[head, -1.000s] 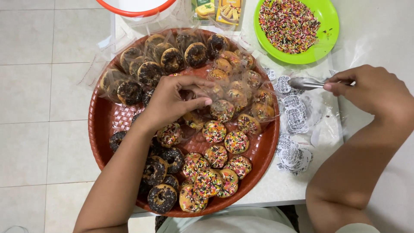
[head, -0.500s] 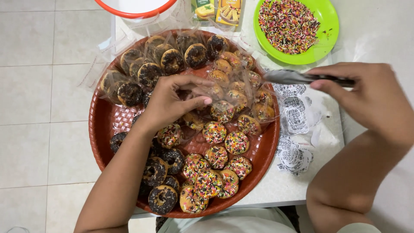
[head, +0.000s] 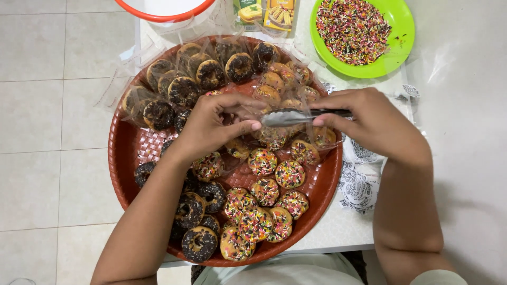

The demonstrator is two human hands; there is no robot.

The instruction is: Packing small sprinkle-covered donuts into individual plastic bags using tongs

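Note:
A round red woven tray (head: 132, 153) holds many small donuts: chocolate-topped ones (head: 199, 243) at the front left, sprinkle-covered ones (head: 264, 161) in the middle, and several wrapped in clear plastic (head: 182, 89) at the back. My left hand (head: 211, 124) rests over the tray's centre, fingers curled around a clear wrapper with a donut inside. My right hand (head: 375, 119) grips metal tongs (head: 296, 116), their tips pointing left and almost touching my left fingers.
A green plate of coloured sprinkles (head: 359, 34) sits at the back right. A white bowl with an orange rim (head: 163, 8) and small yellow-green packets (head: 266, 13) stand behind the tray. Patterned wrappers (head: 359, 184) lie right of it. The table edge meets tiled floor on the left.
My right hand has carried the tongs leftward from the table's right side to above the tray, meeting my left hand. My left hand stayed over the tray's centre.

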